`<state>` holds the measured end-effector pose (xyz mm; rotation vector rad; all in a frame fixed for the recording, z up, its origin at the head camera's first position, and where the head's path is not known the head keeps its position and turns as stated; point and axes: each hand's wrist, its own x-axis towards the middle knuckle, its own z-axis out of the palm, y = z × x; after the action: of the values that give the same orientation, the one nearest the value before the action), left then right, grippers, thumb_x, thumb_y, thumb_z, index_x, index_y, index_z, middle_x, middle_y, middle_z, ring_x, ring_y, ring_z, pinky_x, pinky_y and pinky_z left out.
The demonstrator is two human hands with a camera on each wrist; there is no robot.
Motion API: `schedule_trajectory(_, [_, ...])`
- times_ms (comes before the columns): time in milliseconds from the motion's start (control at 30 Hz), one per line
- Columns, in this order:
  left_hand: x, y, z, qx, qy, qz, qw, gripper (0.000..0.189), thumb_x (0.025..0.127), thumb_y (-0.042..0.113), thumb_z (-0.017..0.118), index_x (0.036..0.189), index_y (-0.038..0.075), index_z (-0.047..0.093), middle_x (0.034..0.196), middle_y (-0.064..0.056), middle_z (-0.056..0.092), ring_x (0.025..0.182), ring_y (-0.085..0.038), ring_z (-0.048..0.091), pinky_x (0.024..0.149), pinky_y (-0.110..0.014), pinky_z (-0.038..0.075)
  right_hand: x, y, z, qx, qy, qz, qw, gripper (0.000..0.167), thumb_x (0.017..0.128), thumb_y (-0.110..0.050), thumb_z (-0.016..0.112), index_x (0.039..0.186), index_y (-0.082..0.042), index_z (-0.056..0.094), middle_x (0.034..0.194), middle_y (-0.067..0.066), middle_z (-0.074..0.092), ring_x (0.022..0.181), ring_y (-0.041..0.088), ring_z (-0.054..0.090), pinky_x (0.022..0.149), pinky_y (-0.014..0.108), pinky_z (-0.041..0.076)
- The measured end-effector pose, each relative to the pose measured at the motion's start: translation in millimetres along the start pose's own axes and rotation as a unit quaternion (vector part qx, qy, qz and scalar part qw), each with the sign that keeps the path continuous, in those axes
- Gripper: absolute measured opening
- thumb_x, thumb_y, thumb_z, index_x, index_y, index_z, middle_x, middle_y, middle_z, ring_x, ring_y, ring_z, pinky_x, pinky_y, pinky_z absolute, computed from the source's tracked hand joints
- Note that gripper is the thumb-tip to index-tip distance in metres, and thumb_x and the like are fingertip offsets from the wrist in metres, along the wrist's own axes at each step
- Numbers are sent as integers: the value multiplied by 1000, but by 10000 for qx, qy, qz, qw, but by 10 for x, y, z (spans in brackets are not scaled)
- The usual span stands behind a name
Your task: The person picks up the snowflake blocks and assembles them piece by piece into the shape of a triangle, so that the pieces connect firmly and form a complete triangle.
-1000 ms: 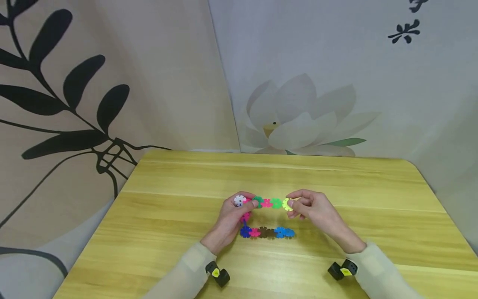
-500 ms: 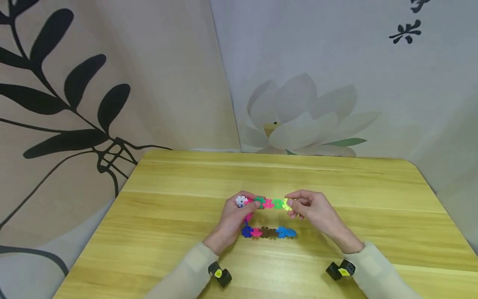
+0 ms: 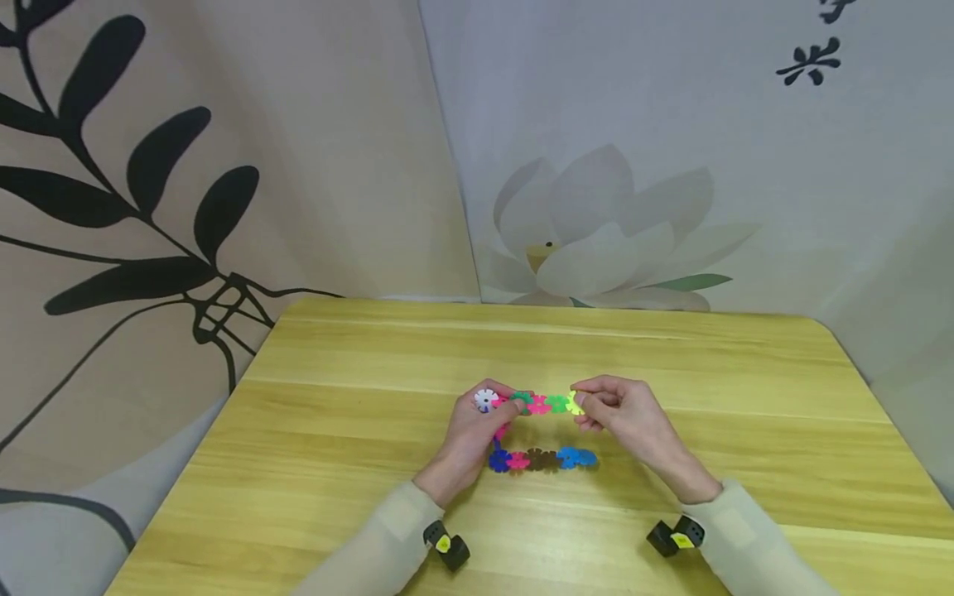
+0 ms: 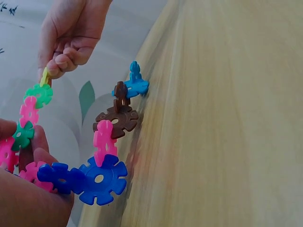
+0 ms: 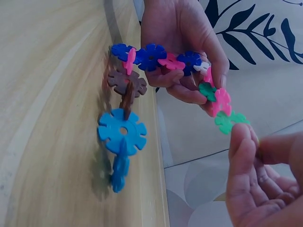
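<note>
In the head view my left hand (image 3: 468, 434) holds a bent chain of slotted snowflake discs, its thumb on a dark green disc (image 3: 522, 401). A white disc (image 3: 486, 401) shows at the chain's corner. My right hand (image 3: 629, 414) pinches a yellow disc (image 3: 573, 403) at the end of the upper row, beside a light green disc (image 3: 556, 404). The lower row runs from a dark blue disc (image 4: 102, 179) through pink and brown discs (image 4: 116, 119) to light blue discs (image 5: 122, 132). Fingers partly hide the yellow disc; in the right wrist view it cannot be seen.
Under the hands lies a wooden table (image 3: 387, 356). Behind it stands a pale backdrop (image 3: 358, 165) printed with dark leaves and a lotus. A black wrist camera (image 3: 447, 546) is strapped to the left sleeve, another camera (image 3: 674, 536) to the right.
My left hand and the chain have shifted slightly to the right, a little closer to the right hand. The right hand stays nearly in place, its pinch on the yellow disc kept.
</note>
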<state>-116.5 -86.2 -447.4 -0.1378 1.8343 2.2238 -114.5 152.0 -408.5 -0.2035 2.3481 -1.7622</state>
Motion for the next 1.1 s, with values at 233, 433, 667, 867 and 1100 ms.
schedule_trajectory(233, [14,-23,30,67,111,137,9998,17,87,10,79,99,7,67,81,-1,62,67,-13,52,58,-23,44,4,12,6,93,31,55,9999,29,102,-7,64,121,14,64,93,24,74,78,27,74,72,41,63])
schedule_trajectory(433, [21,-36,53,28,166,253,9995,17,86,7,78,99,6,67,86,-3,67,72,-14,57,62,-23,46,7,4,10,278,21,151,9995,31,102,-8,64,123,15,63,92,23,74,80,33,74,71,39,63])
schedule_trajectory(667, [10,-45,72,5,148,359,9992,18,85,5,76,100,5,66,115,-12,75,78,-16,59,66,-24,46,22,-2,32,524,40,285,9982,29,103,-8,64,121,15,64,93,23,74,79,29,74,71,38,63])
schedule_trajectory(867, [16,-41,55,-61,-11,306,9995,15,88,10,77,99,8,66,108,-8,75,79,-17,60,66,-25,47,41,20,21,526,37,274,9982,31,104,-8,63,123,16,62,95,24,74,79,29,74,72,39,63])
schedule_trajectory(1100, [45,-1,5,-416,-416,56,9982,20,103,29,60,107,11,68,105,0,69,96,-18,67,87,-35,55,52,65,-36,295,72,207,9993,33,108,-17,56,125,10,64,108,22,72,88,30,74,78,33,62])
